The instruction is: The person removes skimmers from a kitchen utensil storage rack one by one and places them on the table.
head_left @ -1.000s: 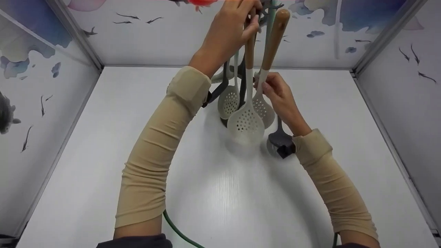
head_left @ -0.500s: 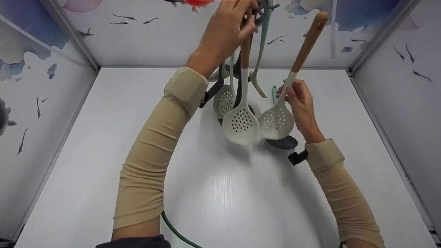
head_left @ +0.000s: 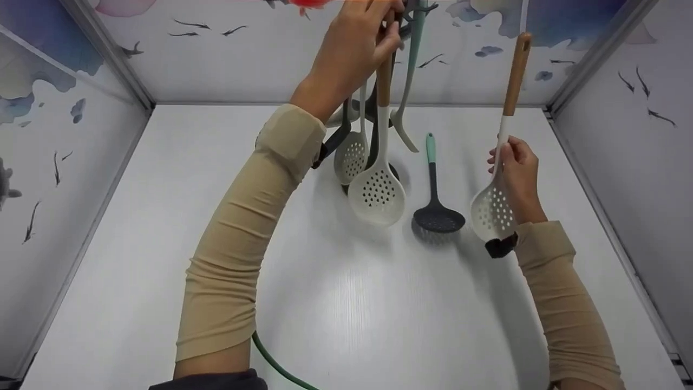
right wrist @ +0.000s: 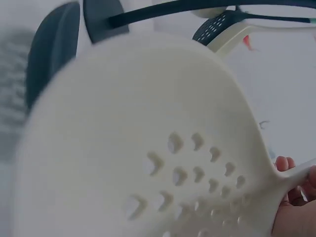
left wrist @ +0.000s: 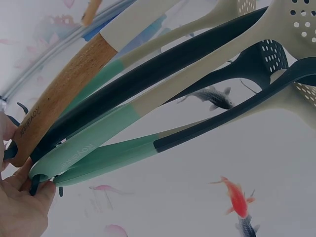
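Note:
My left hand [head_left: 346,54] is raised at the top of a rack with dark hooks [head_left: 429,8], its fingers gripping there; the handles partly hide the grip. From the rack hang several kitchen utensils, among them a white skimmer [head_left: 378,196] with a wooden handle and a mint-handled one [left wrist: 89,153]. To the right, my right hand [head_left: 521,176] pinches the white neck of a second wooden-handled skimmer [head_left: 487,211]. It is held nearly upright, handle up, apart from the rack; its perforated bowl fills the right wrist view. Between them a dark skimmer [head_left: 437,218] with a mint handle lies on the table.
The white table [head_left: 346,303] is bounded by printed panels [head_left: 216,65] at the back and both sides. A green cable [head_left: 279,368] runs along the near edge beside the left arm.
My right hand has carried the wooden-handled skimmer away from the rack to the right and turned it more upright. The dark skimmer on the table is now uncovered. My left hand stays at the rack.

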A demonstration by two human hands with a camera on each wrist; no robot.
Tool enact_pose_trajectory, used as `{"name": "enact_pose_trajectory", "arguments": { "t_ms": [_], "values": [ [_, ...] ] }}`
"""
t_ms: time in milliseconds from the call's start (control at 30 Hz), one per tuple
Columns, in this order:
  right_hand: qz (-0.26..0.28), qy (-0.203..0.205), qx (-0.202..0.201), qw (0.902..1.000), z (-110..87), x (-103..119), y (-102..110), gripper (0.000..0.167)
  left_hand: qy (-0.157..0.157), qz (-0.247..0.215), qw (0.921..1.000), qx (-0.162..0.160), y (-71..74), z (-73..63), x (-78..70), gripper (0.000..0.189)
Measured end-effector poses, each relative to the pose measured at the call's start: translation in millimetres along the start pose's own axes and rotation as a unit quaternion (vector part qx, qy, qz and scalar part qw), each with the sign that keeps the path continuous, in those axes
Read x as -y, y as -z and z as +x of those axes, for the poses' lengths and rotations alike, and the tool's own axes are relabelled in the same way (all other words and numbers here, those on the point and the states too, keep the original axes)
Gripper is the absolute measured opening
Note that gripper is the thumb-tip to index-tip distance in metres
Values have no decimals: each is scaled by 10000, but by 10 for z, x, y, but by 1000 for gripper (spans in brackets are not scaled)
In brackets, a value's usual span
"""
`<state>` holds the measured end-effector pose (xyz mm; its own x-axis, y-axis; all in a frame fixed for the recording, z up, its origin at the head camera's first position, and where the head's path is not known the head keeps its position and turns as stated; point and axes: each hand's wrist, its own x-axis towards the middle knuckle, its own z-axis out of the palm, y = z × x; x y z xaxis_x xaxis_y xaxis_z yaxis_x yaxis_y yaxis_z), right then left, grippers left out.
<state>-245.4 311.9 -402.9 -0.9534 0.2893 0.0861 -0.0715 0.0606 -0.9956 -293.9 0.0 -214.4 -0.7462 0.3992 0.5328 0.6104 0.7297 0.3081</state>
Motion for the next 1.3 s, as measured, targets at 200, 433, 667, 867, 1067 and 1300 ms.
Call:
{"name": "enact_pose_trajectory", "arguments": {
  "t_ms": [200,433,667,867,1067,1300],
  "values": [
    [-1029,-1072,-142,9888,55,-287,126,41,12,51,10000,27,5,0,5,32],
    [-1613,-1604,262,9734,86,-508,103,47,-13,53,10000,2,3,12,6,32],
    [-1585,-1724,333,9716,128,-690,-11,31,-71,96,9999,-70,-4,8,16,32],
    [-2417,-1571,653,9553,147,-823,-52,38,-97,82,9999,-103,-22,2,19,32],
    [-3058,-1865,1515,9213,163,-831,-77,47,-33,44,10000,-35,-20,-3,15,32],
    [-3924,-2146,1938,8732,207,-772,-114,56,-77,47,9999,-52,-14,0,18,32]
  ]
}}
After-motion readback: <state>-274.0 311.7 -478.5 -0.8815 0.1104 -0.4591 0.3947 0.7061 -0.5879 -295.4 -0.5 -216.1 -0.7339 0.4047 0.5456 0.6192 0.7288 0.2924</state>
